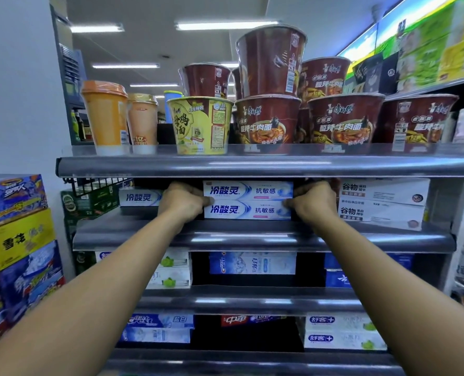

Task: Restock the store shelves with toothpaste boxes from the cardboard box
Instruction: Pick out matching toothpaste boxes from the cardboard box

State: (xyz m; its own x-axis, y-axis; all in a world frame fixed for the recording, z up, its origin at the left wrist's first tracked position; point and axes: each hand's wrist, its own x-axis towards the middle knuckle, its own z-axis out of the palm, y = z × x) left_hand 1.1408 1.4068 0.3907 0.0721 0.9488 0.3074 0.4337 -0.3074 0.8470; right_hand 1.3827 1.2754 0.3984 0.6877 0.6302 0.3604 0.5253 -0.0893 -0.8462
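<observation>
White-blue boxes [248,200], two stacked, sit on the second shelf [263,237]. Left hand [183,200] and right hand [311,202] each curl a grip round one end, probably to keep the pair aligned while seating it.

Four shelves show. The top shelf [252,166] carries two milk-tea cups [106,115] at its left end, one yellow noodle bowl [199,126] and at least six red noodle bowls [266,123], three of them along its front edge. The second shelf [252,237] holds five toothpaste cartons: two stacked blue-and-white toothpaste boxes [248,200] at mid-edge, one single box [140,198] of that brand toward the left end, and two white boxes [383,191] stacked at the right end. Two hands are there: the left hand [183,202] and the right hand [312,202].
</observation>
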